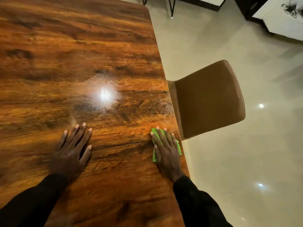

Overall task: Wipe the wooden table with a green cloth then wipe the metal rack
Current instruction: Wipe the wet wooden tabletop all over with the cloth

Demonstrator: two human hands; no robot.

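Your right hand (pixel 165 149) presses the small bright green cloth (pixel 178 145) flat under straight fingers (pixel 161 136) at the right edge of the glossy brown wooden surface (pixel 82 63). Your left hand (pixel 72 151) lies spread and released nearer the middle, grasping nothing. You seem mid-wipe on the table with the metal rack not yet started; no rack shows clearly, and blur smears the far edge.

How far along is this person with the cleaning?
Done: damp-looking streaks near the right edge suggest part of the wooden table is wiped. In hand: the right hand presses the green cloth flat by that edge, while the left hand rests flat on the wood. Left: probably more tabletop, then the metal rack, which I cannot identify in view.
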